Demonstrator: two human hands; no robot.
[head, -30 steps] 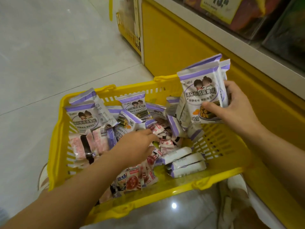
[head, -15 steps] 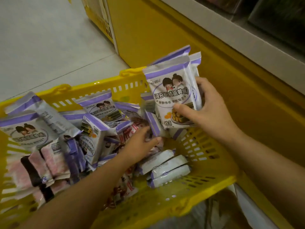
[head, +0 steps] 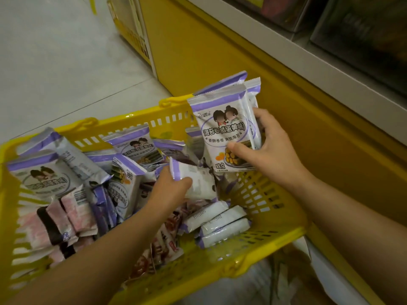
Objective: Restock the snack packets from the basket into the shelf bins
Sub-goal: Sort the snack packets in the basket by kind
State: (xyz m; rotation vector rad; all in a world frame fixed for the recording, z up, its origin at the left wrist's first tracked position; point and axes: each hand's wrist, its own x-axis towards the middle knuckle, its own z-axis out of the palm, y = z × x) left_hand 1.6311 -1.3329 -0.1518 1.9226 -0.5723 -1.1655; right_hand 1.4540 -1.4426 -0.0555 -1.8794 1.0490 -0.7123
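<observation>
A fanned stack of purple-and-white packets (head: 222,128) is being held upright over the far right corner of the yellow basket (head: 220,268) by the right hand (head: 273,146), with the thumb being pressed on the front packet and the fingers curled behind. Only the edges of the rear packets are being shown, so their number cannot be told. A single white packet (head: 198,181) is being gripped low in the basket by the left hand (head: 169,190), its print being blurred. More purple packets, pink packets (head: 66,216) and red packets (head: 163,245) are being partly covered by the left forearm. The shelf bins (head: 363,29) are being cut off at the top right, too dark to read.
</observation>
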